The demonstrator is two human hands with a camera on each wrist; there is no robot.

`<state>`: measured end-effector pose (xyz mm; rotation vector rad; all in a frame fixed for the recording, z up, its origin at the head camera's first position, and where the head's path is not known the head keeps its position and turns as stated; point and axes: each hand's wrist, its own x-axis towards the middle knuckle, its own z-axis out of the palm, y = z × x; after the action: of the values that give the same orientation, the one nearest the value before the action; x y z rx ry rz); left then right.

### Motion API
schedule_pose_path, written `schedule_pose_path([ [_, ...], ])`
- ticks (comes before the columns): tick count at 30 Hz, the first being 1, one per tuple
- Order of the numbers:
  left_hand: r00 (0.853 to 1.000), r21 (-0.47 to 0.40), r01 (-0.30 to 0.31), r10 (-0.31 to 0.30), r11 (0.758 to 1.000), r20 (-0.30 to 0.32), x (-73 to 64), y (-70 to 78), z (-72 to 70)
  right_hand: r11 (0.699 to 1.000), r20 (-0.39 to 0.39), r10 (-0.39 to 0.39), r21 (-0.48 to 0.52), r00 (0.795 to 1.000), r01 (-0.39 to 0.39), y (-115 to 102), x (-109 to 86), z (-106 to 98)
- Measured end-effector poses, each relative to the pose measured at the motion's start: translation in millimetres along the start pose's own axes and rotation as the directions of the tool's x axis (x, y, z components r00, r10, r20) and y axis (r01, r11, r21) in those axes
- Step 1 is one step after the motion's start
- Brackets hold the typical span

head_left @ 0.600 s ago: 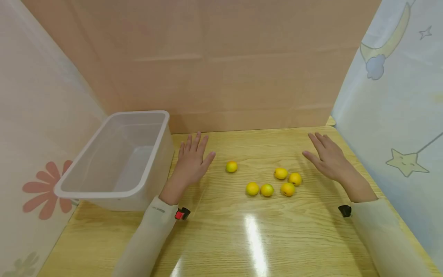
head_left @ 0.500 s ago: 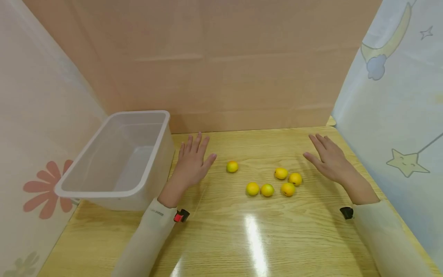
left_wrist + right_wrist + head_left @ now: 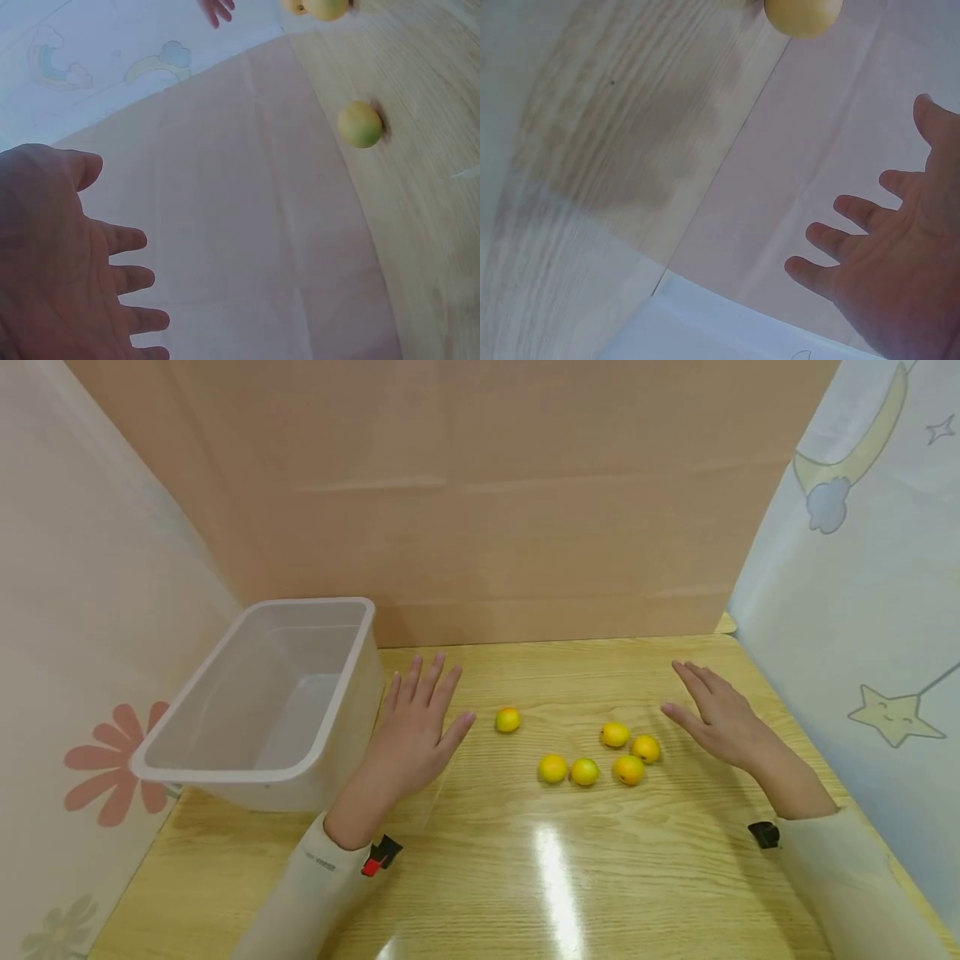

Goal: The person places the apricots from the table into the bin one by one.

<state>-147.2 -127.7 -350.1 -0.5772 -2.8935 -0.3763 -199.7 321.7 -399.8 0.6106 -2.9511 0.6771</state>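
My left hand hovers over the table between the white bin and a lone small round yellow-green fruit, its fingers spread and nothing in them. In the left wrist view the palm and spread fingers are seen from below, and the same fruit lies off to the right. My right hand hangs over the right side of the table, fingers extended and empty. Nearest to it is a yellow fruit in a loose group. Other yellow fruits lie close by, including a greenish one.
A deep white plastic bin stands at the left with nothing visible inside. The wooden table ends at a brown backdrop. Pale printed sheets close off both sides. Black straps with small clips sit at the wrists.
Both hands have drawn slightly back toward the body, the left one most clearly. The view has shifted a little. The fruits and bin have stayed put on the table.
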Motion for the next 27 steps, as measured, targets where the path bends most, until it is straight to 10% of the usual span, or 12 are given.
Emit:
schedule_pose_path([
  [27, 0.984, 0.069, 0.052, -0.04, 0.996, -0.171, -68.8, -18.4, -56.8, 0.989, 0.153, 0.033, 0.139, 0.988, -0.054, -6, -16.9, 12],
])
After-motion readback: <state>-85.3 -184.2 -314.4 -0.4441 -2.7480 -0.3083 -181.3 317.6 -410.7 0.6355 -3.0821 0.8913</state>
